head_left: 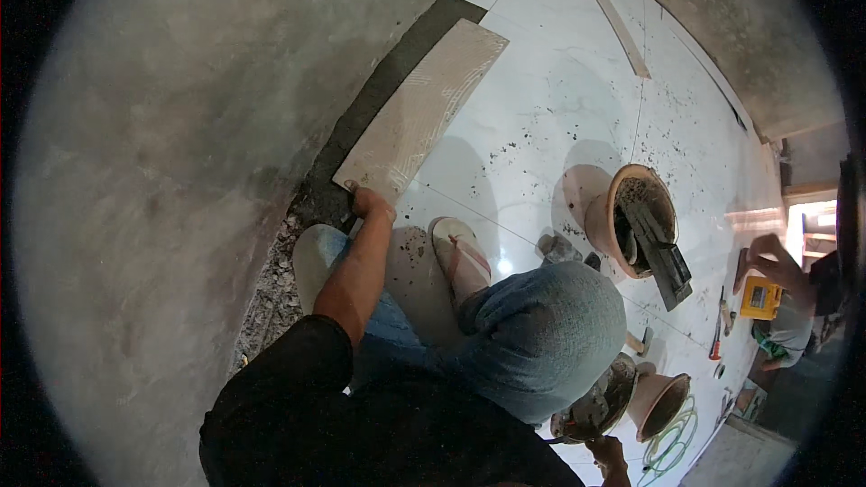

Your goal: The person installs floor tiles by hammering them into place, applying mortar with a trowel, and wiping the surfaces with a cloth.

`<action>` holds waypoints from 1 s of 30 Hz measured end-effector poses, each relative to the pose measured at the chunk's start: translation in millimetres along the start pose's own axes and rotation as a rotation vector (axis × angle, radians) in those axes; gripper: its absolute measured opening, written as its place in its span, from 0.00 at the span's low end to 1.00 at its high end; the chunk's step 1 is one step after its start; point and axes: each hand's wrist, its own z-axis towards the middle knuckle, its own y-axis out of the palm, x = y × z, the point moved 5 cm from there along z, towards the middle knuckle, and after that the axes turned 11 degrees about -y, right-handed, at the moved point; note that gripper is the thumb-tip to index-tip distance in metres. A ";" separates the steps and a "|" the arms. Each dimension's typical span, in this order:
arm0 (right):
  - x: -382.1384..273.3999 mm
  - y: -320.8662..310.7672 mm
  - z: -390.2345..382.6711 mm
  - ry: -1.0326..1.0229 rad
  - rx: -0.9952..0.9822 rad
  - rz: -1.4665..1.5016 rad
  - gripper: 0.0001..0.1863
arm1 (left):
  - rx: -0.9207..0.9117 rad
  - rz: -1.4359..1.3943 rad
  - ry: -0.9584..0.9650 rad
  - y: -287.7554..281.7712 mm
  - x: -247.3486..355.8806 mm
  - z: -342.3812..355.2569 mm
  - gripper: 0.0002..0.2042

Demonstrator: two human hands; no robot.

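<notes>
A long cut floor tile [424,108], its ribbed back facing up with pale streaks, slants along the wall over a strip of grey mortar [379,81]. My left hand [370,202] grips its near end, thumb on top. At the lower right, my right hand [609,453] is closed by the rim of a bucket [621,397] holding wet mortar. A dark handle-like piece shows there, but what the fingers hold is too small to make out. My sandalled foot [458,252] stands on laid white tiles [532,153].
A mortar-caked bucket [599,221] carries a dark trowel-like float [658,252]. Another bucket [658,406] and a green hose [672,442] stand lower right. A narrow tile strip [616,27] lies far off. Another person's hand [774,260] is near a yellow box [760,298]. The wall [207,126] borders the left.
</notes>
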 end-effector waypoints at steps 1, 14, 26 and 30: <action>-2.5 -1.5 1.4 -0.075 0.033 0.009 0.24 | 0.003 0.008 -0.002 -0.7 -0.1 0.5 0.43; -9.3 -3.8 -6.6 -0.038 0.110 -0.573 0.25 | -0.144 0.565 0.002 -12.3 4.5 56.9 0.33; -12.8 6.4 -18.6 0.049 0.150 -0.200 0.21 | -0.257 1.298 0.129 12.9 86.9 93.2 0.21; -31.4 0.0 -26.5 0.108 0.120 -0.133 0.21 | -0.225 1.251 0.068 0.1 78.7 104.1 0.25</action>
